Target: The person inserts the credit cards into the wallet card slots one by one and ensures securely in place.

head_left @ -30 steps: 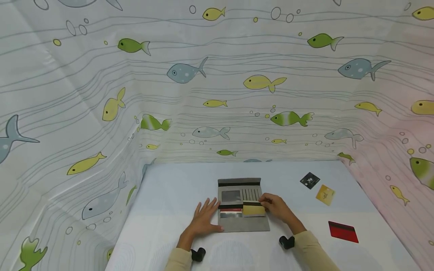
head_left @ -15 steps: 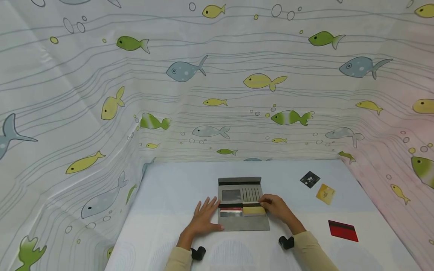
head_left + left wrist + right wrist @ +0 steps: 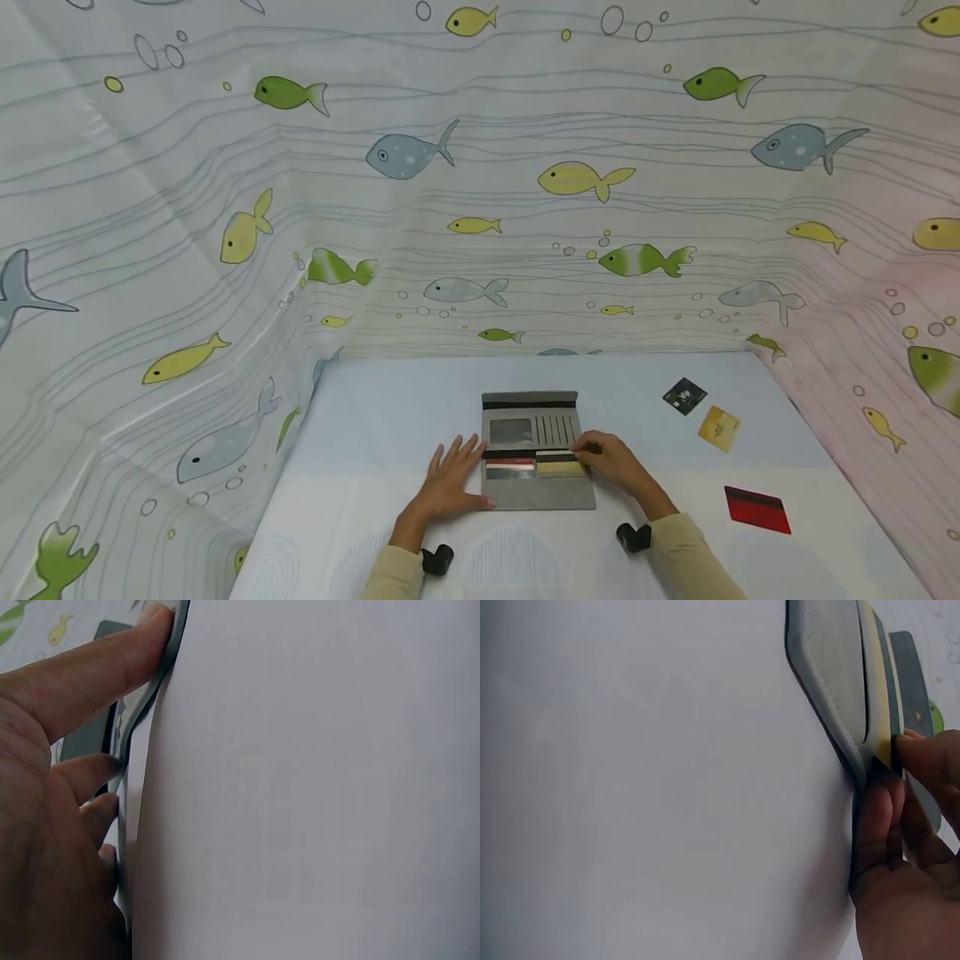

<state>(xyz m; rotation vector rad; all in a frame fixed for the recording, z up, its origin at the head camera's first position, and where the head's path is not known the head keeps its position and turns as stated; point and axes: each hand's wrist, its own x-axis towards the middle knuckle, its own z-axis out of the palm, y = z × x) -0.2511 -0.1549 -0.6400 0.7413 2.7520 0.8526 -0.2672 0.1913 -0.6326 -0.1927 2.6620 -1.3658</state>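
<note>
A grey wallet [image 3: 538, 497] lies unfolded on the table, with card slots and a clear window in it. My left hand [image 3: 450, 483] rests at its left edge with fingers spread, its thumb on the lower left corner. In the left wrist view, the thumb [image 3: 112, 667] touches the wallet's edge. My right hand [image 3: 611, 458] pinches the right end of a yellow card with a dark stripe [image 3: 558, 467], which sits partly in the right pocket. In the right wrist view, fingers and thumb hold that card's edge [image 3: 881, 697]. A red-edged card [image 3: 512, 461] sits in the left pocket.
To the right lie a black card [image 3: 685, 397], a gold card [image 3: 719, 429] and a red card [image 3: 757, 509] with a dark stripe. Fish-patterned sheeting [image 3: 465, 258] surrounds the white table [image 3: 390, 408] at the back and sides.
The yellow card has slid slightly down into its pocket, with a light edge now showing above its dark stripe. Both hands stay nearly in place.
</note>
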